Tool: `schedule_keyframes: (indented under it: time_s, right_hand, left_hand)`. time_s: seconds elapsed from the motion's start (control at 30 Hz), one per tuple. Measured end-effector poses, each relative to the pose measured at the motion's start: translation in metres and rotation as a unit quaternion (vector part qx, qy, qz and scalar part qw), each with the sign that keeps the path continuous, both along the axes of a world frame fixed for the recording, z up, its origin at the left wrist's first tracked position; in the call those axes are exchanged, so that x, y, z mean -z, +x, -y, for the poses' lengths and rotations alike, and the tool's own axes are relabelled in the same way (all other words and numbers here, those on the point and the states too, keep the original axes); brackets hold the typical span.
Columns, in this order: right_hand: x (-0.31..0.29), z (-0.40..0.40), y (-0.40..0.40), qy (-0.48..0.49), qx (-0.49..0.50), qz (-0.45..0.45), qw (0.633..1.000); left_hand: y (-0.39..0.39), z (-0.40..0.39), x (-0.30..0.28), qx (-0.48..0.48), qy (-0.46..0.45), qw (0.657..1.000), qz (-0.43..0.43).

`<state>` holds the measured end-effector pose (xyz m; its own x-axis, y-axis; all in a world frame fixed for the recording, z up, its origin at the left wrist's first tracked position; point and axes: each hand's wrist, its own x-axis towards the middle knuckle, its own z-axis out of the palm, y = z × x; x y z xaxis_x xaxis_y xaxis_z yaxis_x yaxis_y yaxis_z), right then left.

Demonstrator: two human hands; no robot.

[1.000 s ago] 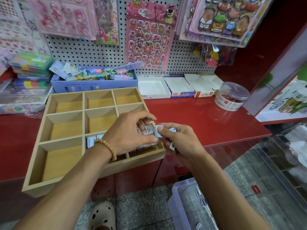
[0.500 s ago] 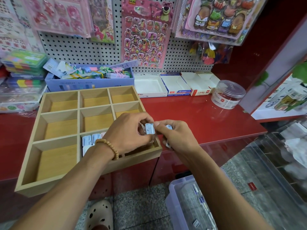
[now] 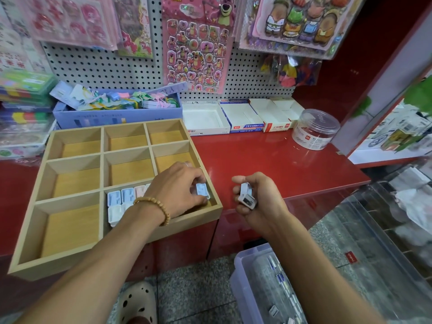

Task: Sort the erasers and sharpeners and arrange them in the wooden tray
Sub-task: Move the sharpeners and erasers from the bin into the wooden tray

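Placing step: left hand point(image 3: 177, 185) pinched a sharpener point(image 3: 202, 189) into the wooden tray point(image 3: 149, 232); right hand point(image 3: 257, 197) clutched spare sharpeners point(image 3: 245, 196). Next: seat it beside the row.

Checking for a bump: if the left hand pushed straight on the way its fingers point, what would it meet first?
Probably the right-hand wall of the wooden tray: the left hand is setting a blue sharpener just beside it. Depth is uncertain.
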<state>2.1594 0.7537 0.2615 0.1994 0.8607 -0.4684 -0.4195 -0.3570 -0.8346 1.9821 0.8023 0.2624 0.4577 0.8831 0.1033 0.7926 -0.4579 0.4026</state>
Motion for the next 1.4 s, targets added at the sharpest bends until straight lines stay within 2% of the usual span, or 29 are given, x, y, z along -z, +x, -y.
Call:
schedule_keyframes:
  time_s: [0.1, 0.27, 0.53, 0.63, 0.7, 0.77, 0.83, 0.9, 1.03, 1.2, 1.4]
  right_hand:
    - [0.001, 0.0, 0.001, 0.012, 0.003, -0.004, 1.0]
    - [0.003, 0.004, 0.002, -0.007, -0.017, 0.063, 0.998]
    - [0.007, 0.007, 0.004, 0.017, -0.023, 0.03, 0.999]
    - [0.005, 0.006, -0.001, 0.032, -0.049, 0.045, 0.997]
    - [0.003, 0.005, -0.003, 0.042, -0.064, 0.059, 0.995]
    - [0.001, 0.004, -0.006, 0.058, -0.082, 0.069, 0.993]
    - [-0.001, 0.003, -0.009, 0.073, -0.112, 0.076, 0.988]
    - [-0.003, 0.001, -0.014, 0.086, -0.141, 0.074, 0.983]
    - [-0.007, -0.001, -0.02, 0.099, -0.166, 0.052, 0.98]
    - [-0.011, 0.002, -0.023, 0.103, -0.165, 0.029, 0.98]
    - [-0.011, 0.004, -0.024, 0.096, -0.132, 0.079, 0.983]
  left_hand:
    - [0.004, 0.001, 0.003, -0.004, 0.007, 1.0, -0.017]
    - [0.001, 0.001, -0.004, -0.005, -0.004, 1.0, -0.005]
    - [0.0, -0.002, -0.005, 0.003, -0.024, 1.0, 0.002]
    - [-0.002, -0.003, -0.006, 0.002, -0.024, 1.0, 0.005]
    - [-0.005, -0.003, -0.007, -0.002, -0.021, 0.999, 0.039]
    - [-0.006, -0.002, -0.01, 0.006, -0.026, 0.992, 0.125]
    - [-0.005, 0.002, -0.016, 0.028, -0.066, 0.971, 0.228]
    - [-0.005, 0.003, -0.019, 0.051, -0.111, 0.953, 0.278]
    - [-0.01, 0.0, -0.021, 0.074, -0.142, 0.945, 0.285]
    - [-0.015, -0.001, -0.022, 0.05, -0.157, 0.935, 0.315]
    - [-0.019, 0.001, -0.024, 0.008, -0.188, 0.927, 0.326]
